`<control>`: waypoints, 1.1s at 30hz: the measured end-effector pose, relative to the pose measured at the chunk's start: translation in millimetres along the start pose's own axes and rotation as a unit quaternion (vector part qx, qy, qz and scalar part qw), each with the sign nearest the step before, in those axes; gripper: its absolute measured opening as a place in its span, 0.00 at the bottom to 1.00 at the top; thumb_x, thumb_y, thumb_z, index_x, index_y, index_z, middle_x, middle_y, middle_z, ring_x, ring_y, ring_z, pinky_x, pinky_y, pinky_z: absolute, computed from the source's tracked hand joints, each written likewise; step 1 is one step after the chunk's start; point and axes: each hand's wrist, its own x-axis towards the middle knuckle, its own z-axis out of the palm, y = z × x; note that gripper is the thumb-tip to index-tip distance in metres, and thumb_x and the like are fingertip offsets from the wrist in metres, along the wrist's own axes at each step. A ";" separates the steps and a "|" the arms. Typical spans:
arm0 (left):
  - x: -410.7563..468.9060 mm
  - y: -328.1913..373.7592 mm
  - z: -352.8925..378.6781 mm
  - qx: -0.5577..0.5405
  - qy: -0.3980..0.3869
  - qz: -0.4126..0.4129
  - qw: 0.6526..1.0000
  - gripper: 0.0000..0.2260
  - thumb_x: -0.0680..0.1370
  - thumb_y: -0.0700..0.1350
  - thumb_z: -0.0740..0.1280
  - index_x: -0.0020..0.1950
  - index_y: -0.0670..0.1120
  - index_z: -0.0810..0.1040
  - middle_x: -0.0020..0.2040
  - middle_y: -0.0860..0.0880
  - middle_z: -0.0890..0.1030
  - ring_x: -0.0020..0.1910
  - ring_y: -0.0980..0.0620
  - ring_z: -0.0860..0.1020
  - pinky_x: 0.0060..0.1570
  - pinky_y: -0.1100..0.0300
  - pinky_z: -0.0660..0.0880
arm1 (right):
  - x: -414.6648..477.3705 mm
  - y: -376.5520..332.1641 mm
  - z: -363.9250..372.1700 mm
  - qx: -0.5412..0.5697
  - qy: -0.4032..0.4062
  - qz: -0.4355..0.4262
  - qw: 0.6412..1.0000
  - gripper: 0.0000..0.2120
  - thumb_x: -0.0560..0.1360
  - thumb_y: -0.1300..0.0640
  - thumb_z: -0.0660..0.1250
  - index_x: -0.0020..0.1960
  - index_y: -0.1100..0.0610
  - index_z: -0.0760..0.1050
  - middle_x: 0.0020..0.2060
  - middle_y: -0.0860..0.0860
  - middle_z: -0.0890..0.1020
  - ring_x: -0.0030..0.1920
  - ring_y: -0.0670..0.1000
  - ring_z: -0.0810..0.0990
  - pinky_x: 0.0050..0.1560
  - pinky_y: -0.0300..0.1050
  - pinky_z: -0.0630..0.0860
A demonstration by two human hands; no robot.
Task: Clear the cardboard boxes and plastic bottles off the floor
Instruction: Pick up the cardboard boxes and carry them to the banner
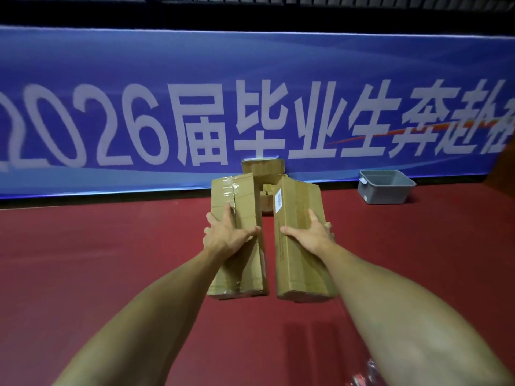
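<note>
Over a red floor [111, 274] beside a long blue banner [167, 79], a person holds two long cardboard boxes out at arm's length, one in each hand. Their left hand [227, 232] grips the taped box [237, 196] around its middle, thumb across the top face; their right hand [312, 232] grips the labelled box [298, 204] the same way, the two cartons side by side and apart. More cardboard [263, 167] sits against the banner's foot just beyond them, and a grey plastic tub [386, 188] stands well off to the right. Something clear and crinkled [370, 371] glints at the lower right edge, too blurred to name. The carrying step appears to be under way; next, both boxes likely need setting down with the stacked cardboard ahead, without dropping either.
</note>
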 end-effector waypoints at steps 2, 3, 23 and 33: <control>48.5 20.8 5.7 0.006 -0.001 0.002 1.000 0.50 0.69 0.72 0.69 0.81 0.60 0.45 0.78 0.38 0.52 0.71 0.33 0.66 0.65 0.40 0.69 | 51.6 -13.3 -7.8 -0.004 -0.003 -0.003 1.000 0.53 0.67 0.33 0.74 0.81 0.40 0.44 0.80 0.60 0.46 0.78 0.67 0.51 0.75 0.66 0.56; 72.6 31.4 8.5 0.014 0.000 0.003 1.000 0.49 0.69 0.72 0.69 0.81 0.62 0.46 0.78 0.39 0.53 0.70 0.33 0.66 0.64 0.41 0.70 | 77.2 -19.5 -13.2 -0.006 -0.007 -0.003 1.000 0.53 0.68 0.33 0.74 0.81 0.40 0.44 0.80 0.59 0.46 0.78 0.67 0.51 0.75 0.67 0.56; 501.1 146.1 51.0 0.027 -0.001 0.004 1.000 0.46 0.67 0.74 0.68 0.80 0.63 0.51 0.78 0.41 0.54 0.69 0.36 0.68 0.64 0.45 0.71 | 500.6 -154.1 -32.8 -0.105 0.078 -0.008 0.991 0.54 0.67 0.30 0.72 0.81 0.42 0.44 0.80 0.61 0.45 0.78 0.64 0.50 0.70 0.68 0.61; 728.2 215.7 102.2 0.093 -0.052 0.035 0.994 0.42 0.67 0.72 0.69 0.75 0.59 0.57 0.72 0.42 0.60 0.62 0.37 0.73 0.58 0.45 0.75 | 731.7 -192.9 -46.8 -0.110 0.038 0.024 0.993 0.54 0.64 0.27 0.72 0.81 0.40 0.48 0.80 0.61 0.48 0.78 0.64 0.52 0.72 0.69 0.61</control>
